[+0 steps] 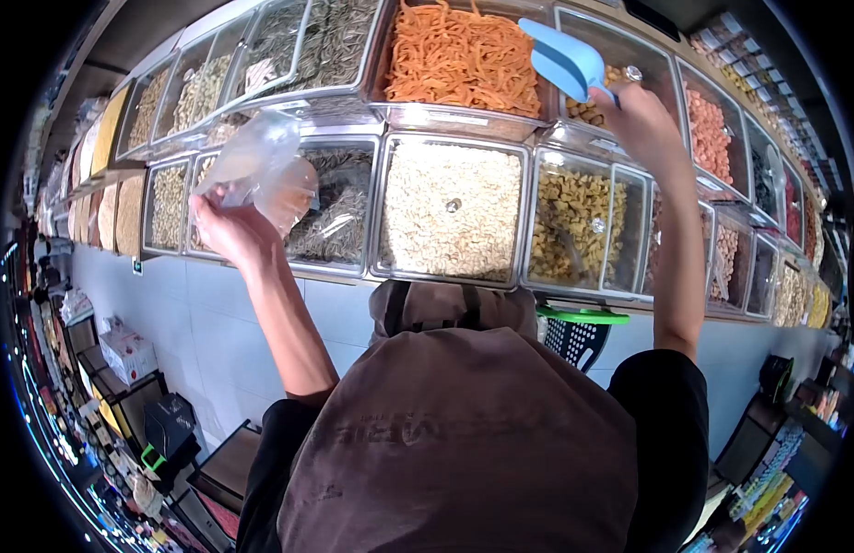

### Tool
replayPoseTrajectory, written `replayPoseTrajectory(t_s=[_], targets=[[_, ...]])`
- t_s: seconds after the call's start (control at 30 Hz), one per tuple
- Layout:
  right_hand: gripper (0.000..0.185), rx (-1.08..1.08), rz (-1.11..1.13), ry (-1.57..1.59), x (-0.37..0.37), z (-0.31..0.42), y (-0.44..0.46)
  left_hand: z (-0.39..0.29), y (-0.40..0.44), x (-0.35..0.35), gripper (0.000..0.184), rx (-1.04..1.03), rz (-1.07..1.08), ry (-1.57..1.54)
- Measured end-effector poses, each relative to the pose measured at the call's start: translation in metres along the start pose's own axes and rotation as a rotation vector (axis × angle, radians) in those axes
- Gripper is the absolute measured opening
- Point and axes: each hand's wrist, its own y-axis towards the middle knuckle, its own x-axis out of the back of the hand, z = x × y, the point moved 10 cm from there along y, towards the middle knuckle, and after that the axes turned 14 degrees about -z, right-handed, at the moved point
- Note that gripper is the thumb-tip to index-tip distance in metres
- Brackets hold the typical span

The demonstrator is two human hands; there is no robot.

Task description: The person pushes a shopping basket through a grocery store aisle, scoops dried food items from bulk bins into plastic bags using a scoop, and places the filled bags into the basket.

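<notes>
Scoop, light blue, at the right edge of the bin of orange strips, with mouth toward the upper left and body partly across the neighbouring lidded bin. Handle clasped in the right hand, with fingers closed around it, to the right of the bin of orange strips. Clear plastic bag held in the curled fingers of the left hand, to the left of and nearer than the bin of orange strips. Orange-brown patch at the bag's right side; unclear whether inside or behind. Directly on the near side of the bin of orange strips, a lidded bin of pale flakes with a round knob. To its near right, a bin of yellow-brown pieces; farther right, on the same row as the strips, a bin of pink pieces. Immediately left of the bin of orange strips, dark thin strips behind clear plastic. Well on the near side, a black perforated basket with a green edge, below the bins.
</notes>
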Motion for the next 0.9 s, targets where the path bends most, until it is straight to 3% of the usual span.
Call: replayPoseTrajectory(t_s=[0.03, 0.2, 0.3, 0.33, 0.37, 0.43, 0.57, 0.63, 0.77, 0.83, 0.9], targets=[[0.044, 0.122, -0.135, 0.043, 0.005, 0.011, -0.009, -0.001, -0.002, -0.015, 0.028, -0.026, 0.001, -0.046], [0.038, 0.086, -0.178, -0.101, -0.011, 0.046, -0.046, 0.034, -0.060, -0.106, 0.031, 0.099, 0.231, 0.065], [0.036, 0.071, -0.172, -0.130, -0.034, 0.049, -0.041, 0.066, -0.083, -0.144, 0.031, 0.048, 0.442, 0.427], [0.034, 0.053, -0.162, -0.127, -0.041, 0.049, -0.037, 0.085, -0.089, -0.153, 0.033, 0.131, 0.463, 0.417], [0.034, 0.059, -0.160, -0.128, -0.044, 0.052, -0.033, 0.104, -0.082, -0.158, 0.034, 0.007, 0.421, 0.518], [0.026, 0.027, -0.120, -0.136, -0.053, 0.054, -0.024, 0.115, -0.095, -0.176, 0.036, 0.034, 0.523, 0.644], [0.027, 0.016, -0.073, -0.110, -0.067, 0.057, -0.011, 0.152, -0.093, -0.207, 0.043, -0.118, 0.590, 0.772], [0.029, -0.012, 0.010, -0.063, -0.070, 0.057, -0.008, 0.197, -0.093, -0.220, 0.037, -0.350, 0.748, 1.156], [0.032, -0.081, 0.060, -0.011, -0.069, 0.052, -0.005, 0.243, -0.087, -0.216, 0.029, -0.267, 0.827, 1.241], [0.041, -0.049, -0.015, 0.071, -0.068, 0.048, 0.000, 0.247, -0.108, -0.228, 0.026, -0.297, 1.036, 1.195], [0.043, -0.094, 0.045, 0.116, -0.070, 0.040, 0.000, 0.255, -0.111, -0.233, 0.025, -0.221, 1.109, 1.246]])
